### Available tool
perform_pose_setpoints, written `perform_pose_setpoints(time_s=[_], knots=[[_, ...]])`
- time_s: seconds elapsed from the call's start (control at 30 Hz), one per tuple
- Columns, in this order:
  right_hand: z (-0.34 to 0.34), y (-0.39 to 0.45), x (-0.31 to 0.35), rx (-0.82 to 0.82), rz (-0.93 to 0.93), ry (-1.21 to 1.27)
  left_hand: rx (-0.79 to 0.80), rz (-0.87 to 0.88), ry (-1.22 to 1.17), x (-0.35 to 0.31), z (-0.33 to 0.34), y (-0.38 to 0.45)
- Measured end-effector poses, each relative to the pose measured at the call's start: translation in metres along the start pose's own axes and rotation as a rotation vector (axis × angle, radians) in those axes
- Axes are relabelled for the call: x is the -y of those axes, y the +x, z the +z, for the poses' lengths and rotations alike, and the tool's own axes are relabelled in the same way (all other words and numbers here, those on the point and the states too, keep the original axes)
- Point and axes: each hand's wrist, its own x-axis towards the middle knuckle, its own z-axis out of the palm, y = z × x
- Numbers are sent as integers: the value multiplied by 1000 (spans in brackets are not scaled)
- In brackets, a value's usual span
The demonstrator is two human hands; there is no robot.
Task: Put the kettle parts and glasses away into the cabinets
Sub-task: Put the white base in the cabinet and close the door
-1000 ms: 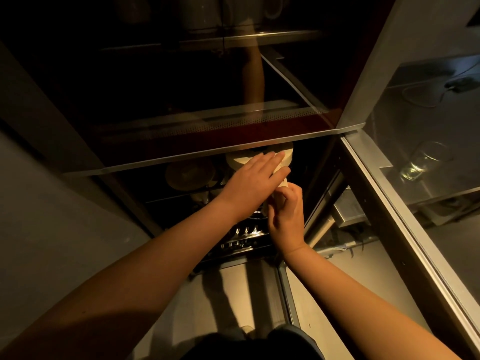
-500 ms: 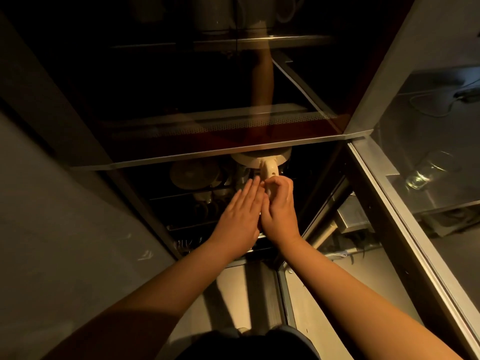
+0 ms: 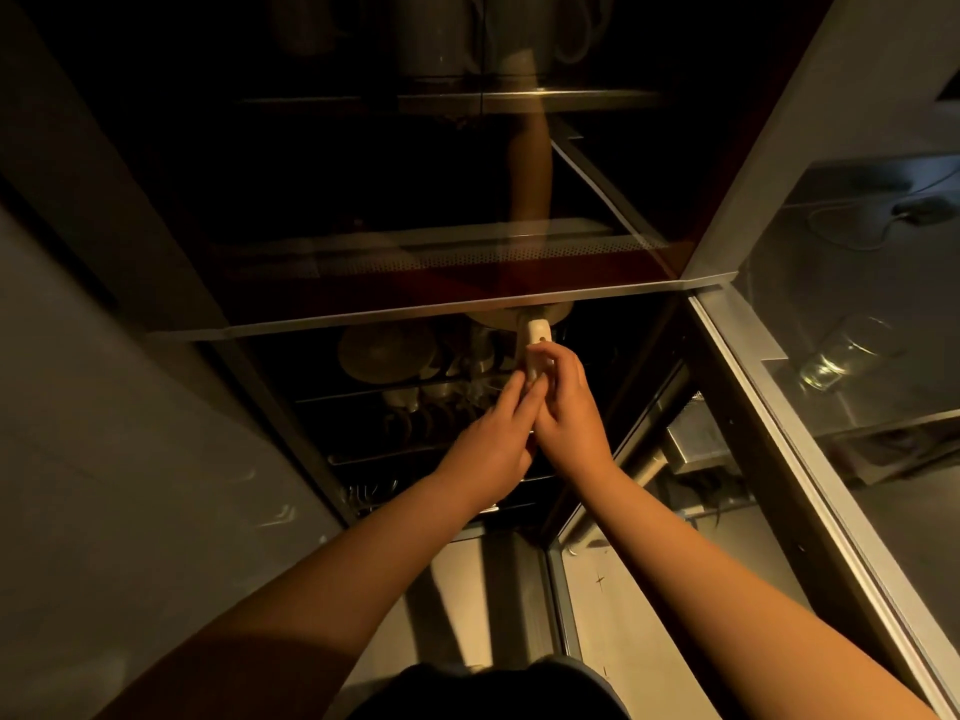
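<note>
A cream-coloured kettle (image 3: 535, 330) is partly hidden under the lower edge of a dark glass cabinet door (image 3: 415, 210); only its rim and handle show. My right hand (image 3: 569, 407) is closed around the handle from the right. My left hand (image 3: 496, 433) presses against it from the left, its fingertips touching the lower end of the handle. A clear glass (image 3: 844, 353) lies on its side behind the glass pane on the right.
Inside the dark cabinet, wire racks (image 3: 415, 449) hold plates (image 3: 387, 350) and metal cups. Pale mugs (image 3: 498, 39) stand on an upper shelf behind the door. A metal door frame (image 3: 769, 407) runs diagonally on the right. A cable (image 3: 852, 220) lies behind the right pane.
My left hand slid down from the kettle's body to the handle beside my right hand. The kettle moved further in under the door edge.
</note>
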Motion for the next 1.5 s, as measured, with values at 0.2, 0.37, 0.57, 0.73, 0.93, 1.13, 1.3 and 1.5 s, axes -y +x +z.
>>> perform_pose_setpoints(time_s=[0.2, 0.37, 0.57, 0.73, 0.93, 1.13, 1.3, 1.5], knots=[[3, -1, -2, -30, 73, 28, -43, 14, -7, -1, 3, 8], [5, -7, -5, -46, 54, -21, -65, 61, 35, 2, 2, 9], [2, -32, -25, -50, -39, -196, -143, 108, 17, 5, 4, 17], [-1, -36, -37, 110, -103, -297, -143, 59, -26, 8, 1, 27], [2, -32, -38, 234, -102, -387, -135, 43, -34, 11, -5, 35], [2, -30, -40, 370, -70, -557, -105, 35, -22, 16, -6, 36], [-1, -29, -41, 441, -85, -608, -67, 16, 48, 22, 0, 34], [-4, -20, -48, 453, -112, -524, 21, 8, 168, 22, 13, 22]])
